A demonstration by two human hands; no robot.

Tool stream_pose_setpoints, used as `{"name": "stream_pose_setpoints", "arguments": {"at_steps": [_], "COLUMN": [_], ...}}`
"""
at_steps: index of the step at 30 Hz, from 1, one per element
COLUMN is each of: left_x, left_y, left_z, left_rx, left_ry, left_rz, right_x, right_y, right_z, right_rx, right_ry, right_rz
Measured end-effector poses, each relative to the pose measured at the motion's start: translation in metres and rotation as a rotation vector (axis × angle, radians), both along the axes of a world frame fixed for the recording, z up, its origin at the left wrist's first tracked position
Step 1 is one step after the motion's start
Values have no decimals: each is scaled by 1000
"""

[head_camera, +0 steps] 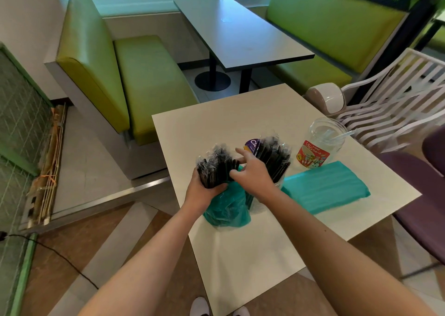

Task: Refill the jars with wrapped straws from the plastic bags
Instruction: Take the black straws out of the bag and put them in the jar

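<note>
The left hand [204, 190] grips a thick bundle of black wrapped straws [216, 165], fingers curled round its lower end, just above an open teal plastic bag [226, 209] standing on the white table [240, 255]. The right hand [252, 171] reaches across with its fingers spread and loosely bent, the tips touching the bundle; whether they actually pinch any straws cannot be told. Just behind that hand stands a jar already packed with black wrapped straws [272, 156], its body mostly hidden by the wrist.

The bundle is fat and its wrappers look slick, so a loosened grip would likely let straws slide out and scatter over the table or floor. The packed jar looks close to full — forcing more in could tip it or crush the wrappers. The bag, sagging beside the table edge, might slump over if knocked.

To the right stands a clear jar [322, 142], nearly empty apart from a few clear straws; its red label reads "CIAO". A second, flat teal bag [325, 188] lies just in front of it. A purple lid [251, 144] behind the packed jar shows the letters "Cia" — the rest is hidden.
</note>
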State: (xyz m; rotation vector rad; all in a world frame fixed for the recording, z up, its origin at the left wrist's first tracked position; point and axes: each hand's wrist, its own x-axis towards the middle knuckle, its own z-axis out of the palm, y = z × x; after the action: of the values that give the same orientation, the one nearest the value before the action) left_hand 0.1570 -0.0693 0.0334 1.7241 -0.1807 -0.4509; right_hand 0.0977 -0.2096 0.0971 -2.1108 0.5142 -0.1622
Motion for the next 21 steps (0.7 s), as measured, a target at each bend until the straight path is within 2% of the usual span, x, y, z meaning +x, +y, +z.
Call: {"name": "stream_pose_setpoints", "arguments": {"at_steps": [11,21], "left_x": [-7,-8], "left_y": [1,-2], "left_z": [8,14], "left_rx": [16,17], "left_ry": [0,-15], "left_rz": [4,-17], "right_x": [-4,-2], "right_y": [12,1], "right_z": [-17,3], "right_rx": [49,71], "right_ry": [10,-56], "right_rz": [-103,-81]}}
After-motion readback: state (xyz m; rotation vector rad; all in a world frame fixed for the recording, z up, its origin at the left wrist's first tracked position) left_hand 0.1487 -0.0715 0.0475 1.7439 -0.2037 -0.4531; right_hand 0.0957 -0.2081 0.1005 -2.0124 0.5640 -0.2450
